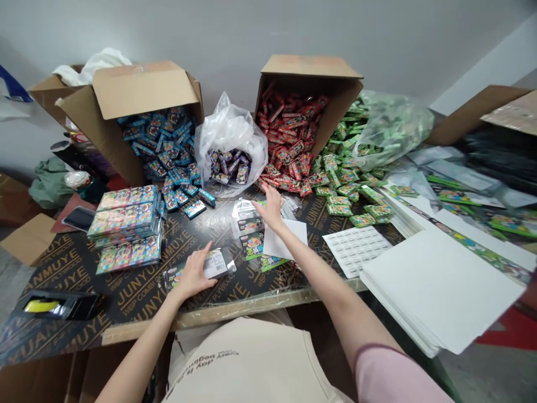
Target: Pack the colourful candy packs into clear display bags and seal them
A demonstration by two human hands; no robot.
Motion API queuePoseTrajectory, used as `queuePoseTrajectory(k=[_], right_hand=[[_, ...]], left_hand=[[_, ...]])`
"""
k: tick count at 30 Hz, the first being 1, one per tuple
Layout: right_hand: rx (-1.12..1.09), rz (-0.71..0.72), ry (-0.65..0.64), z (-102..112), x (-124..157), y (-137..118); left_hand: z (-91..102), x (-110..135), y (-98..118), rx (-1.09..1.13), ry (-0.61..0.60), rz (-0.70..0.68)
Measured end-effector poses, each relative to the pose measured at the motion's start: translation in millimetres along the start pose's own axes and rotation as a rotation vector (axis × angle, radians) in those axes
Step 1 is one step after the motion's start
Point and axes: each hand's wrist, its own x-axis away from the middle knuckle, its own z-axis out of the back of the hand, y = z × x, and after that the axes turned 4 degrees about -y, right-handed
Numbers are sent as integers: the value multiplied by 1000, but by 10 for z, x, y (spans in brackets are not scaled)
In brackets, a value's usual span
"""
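Note:
My left hand (193, 274) rests on a clear-wrapped pack (218, 264) near the table's front edge, fingers curled over its left end. My right hand (271, 208) reaches toward the back, fingers spread, hovering over loose clear bags and printed cards (250, 238) and a white paper (286, 238). Just beyond its fingertips lie the red packets (289, 140) that spill from a tipped cardboard box (310, 70).
A tipped box of blue packets (168, 145) stands back left, a clear bag of purple packets (230, 162) in the middle, green packets (348, 184) at right. Stacked colourful packs (126, 226) lie left. White sheets (440, 285) and a label sheet (356, 249) lie right. A tape dispenser (54, 305) sits front left.

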Motion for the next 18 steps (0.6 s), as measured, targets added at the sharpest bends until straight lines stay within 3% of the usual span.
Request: queuePoseTrajectory(k=[4,8,11,14,18], right_hand=[[165,-196,15,-70,-758,417],[250,-155,-53,-139,-931,479],[191,-163,-19,-46,-837,429],[-149,-293,25,154,-582,343],[-537,-357,-131,297,50,50]], left_hand=[[-115,12,-35,-57,8,-33],[-133,24,-19,-79,16,-46],[-130,36,-26,-82,17,-47],[-126,31,-35,-56,27,-38],[-86,-126,102,177,140,16]])
